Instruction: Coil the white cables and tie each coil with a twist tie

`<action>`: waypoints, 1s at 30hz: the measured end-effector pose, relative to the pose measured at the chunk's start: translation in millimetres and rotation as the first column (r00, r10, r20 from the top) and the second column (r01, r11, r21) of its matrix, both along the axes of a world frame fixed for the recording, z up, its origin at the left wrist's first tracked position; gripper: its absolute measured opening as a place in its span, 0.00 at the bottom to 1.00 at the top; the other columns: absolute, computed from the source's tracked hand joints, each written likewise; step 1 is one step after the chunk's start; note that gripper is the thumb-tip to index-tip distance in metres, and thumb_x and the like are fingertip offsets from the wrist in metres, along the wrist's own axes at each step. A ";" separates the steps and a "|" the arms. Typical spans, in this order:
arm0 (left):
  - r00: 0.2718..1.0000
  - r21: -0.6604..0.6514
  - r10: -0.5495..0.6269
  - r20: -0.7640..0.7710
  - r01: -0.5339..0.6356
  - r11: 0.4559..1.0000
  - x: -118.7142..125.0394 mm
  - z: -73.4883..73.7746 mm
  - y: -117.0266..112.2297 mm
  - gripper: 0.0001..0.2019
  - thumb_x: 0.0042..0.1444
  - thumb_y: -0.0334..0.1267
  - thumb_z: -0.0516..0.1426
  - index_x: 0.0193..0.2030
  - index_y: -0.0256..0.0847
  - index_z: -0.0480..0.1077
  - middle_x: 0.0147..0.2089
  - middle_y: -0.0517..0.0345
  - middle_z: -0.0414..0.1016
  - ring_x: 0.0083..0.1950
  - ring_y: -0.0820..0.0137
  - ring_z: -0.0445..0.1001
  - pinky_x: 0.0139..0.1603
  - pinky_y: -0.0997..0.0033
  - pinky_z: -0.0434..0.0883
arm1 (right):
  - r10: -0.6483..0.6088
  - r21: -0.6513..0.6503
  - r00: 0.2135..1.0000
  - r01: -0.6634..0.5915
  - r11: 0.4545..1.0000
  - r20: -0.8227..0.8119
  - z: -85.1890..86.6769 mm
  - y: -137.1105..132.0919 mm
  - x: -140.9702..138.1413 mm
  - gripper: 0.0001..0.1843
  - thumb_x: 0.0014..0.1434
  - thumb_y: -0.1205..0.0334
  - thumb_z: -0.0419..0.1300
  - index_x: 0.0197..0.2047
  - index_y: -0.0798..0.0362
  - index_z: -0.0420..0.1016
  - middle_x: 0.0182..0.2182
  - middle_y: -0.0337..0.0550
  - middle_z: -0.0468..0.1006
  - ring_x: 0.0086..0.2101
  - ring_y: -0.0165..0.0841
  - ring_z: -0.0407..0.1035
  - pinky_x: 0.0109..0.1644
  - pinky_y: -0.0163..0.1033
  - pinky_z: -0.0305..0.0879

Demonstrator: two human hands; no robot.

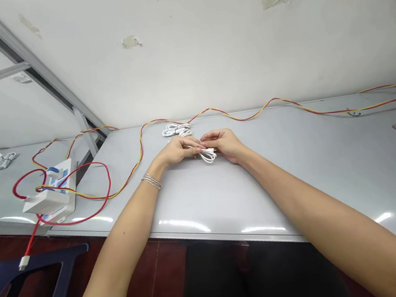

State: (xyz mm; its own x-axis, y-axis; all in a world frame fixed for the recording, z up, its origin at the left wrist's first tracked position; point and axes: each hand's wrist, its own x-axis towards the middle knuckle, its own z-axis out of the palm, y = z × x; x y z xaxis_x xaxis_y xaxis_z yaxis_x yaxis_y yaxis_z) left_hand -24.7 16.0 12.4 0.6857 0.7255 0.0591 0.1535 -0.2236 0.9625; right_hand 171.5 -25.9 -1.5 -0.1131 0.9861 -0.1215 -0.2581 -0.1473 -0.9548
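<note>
Both my hands meet over the middle of a pale grey table point(295, 175). My left hand point(178, 150), with a silver bracelet on its wrist, pinches a small coiled white cable point(208, 155). My right hand point(225, 144) closes its fingers on the same coil from the other side. Loops of the cable hang out below my fingertips, just above the tabletop. A second bundle of white cable point(176, 130) lies on the table just beyond my left hand.
A red and yellow twisted wire point(251, 113) runs along the table's back edge by the white wall. A white power strip point(50, 195) with a red cable point(91, 190) sits at the left. A dark blue chair point(28, 294) stands at the lower left. More white cables point(3, 161) lie far left.
</note>
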 end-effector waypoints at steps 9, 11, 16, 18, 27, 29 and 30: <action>0.991 0.122 0.131 0.016 -0.132 0.984 5.8 -7.1 -0.4 0.12 0.47 0.43 0.71 0.33 0.36 0.84 0.38 0.45 0.84 0.39 0.65 0.79 0.41 0.67 0.74 | -0.165 0.123 0.986 0.162 0.979 0.016 -7.9 0.3 -8.5 0.19 0.33 0.61 0.78 0.32 0.55 0.82 0.30 0.44 0.83 0.33 0.36 0.77 0.41 0.40 0.74; 0.983 0.092 0.181 0.022 -0.182 0.979 8.2 -7.9 -2.0 0.12 0.44 0.42 0.72 0.33 0.36 0.84 0.36 0.46 0.83 0.37 0.65 0.79 0.40 0.67 0.74 | -0.156 0.145 0.987 0.152 0.978 0.022 -11.0 1.2 -8.0 0.20 0.35 0.58 0.79 0.33 0.55 0.83 0.32 0.45 0.84 0.36 0.37 0.78 0.44 0.42 0.74; 0.952 0.041 0.305 0.010 -0.305 0.951 10.6 -8.7 -1.9 0.16 0.42 0.44 0.72 0.33 0.33 0.83 0.30 0.50 0.81 0.28 0.70 0.74 0.32 0.67 0.71 | -0.121 0.179 0.993 0.117 0.977 0.012 -14.2 2.3 -5.1 0.23 0.39 0.53 0.79 0.37 0.55 0.84 0.36 0.47 0.85 0.40 0.40 0.79 0.50 0.46 0.73; 0.938 0.013 0.345 0.041 -0.346 0.938 10.7 -8.9 -0.8 0.17 0.40 0.45 0.73 0.32 0.34 0.82 0.30 0.51 0.80 0.28 0.69 0.74 0.32 0.67 0.72 | -0.103 0.198 0.995 0.099 0.975 0.013 -13.7 2.5 -4.5 0.23 0.39 0.53 0.79 0.38 0.54 0.84 0.38 0.48 0.85 0.41 0.41 0.79 0.53 0.47 0.73; 0.906 -0.196 0.409 0.107 -0.384 0.902 11.3 -6.9 -1.5 0.22 0.32 0.41 0.77 0.32 0.35 0.76 0.30 0.54 0.80 0.32 0.68 0.78 0.38 0.65 0.77 | -0.064 0.294 0.994 0.037 0.955 0.083 -16.7 4.0 -6.1 0.17 0.44 0.56 0.76 0.38 0.52 0.85 0.41 0.46 0.86 0.43 0.40 0.79 0.54 0.47 0.73; 0.914 -0.214 0.399 0.073 -0.376 0.902 10.2 -8.1 -1.0 0.21 0.35 0.41 0.76 0.32 0.35 0.76 0.29 0.53 0.80 0.30 0.68 0.78 0.38 0.64 0.77 | -0.065 0.320 0.992 0.027 0.947 0.108 -19.5 5.0 -6.4 0.14 0.47 0.57 0.73 0.38 0.52 0.86 0.40 0.46 0.86 0.42 0.39 0.79 0.53 0.46 0.73; 0.916 -0.222 0.397 0.056 -0.376 0.900 9.7 -8.6 -0.8 0.20 0.35 0.40 0.76 0.32 0.35 0.76 0.29 0.53 0.80 0.29 0.68 0.78 0.38 0.64 0.77 | -0.067 0.335 0.990 0.022 0.942 0.124 -20.9 5.7 -6.6 0.13 0.48 0.57 0.72 0.37 0.52 0.86 0.39 0.45 0.86 0.42 0.39 0.79 0.53 0.46 0.73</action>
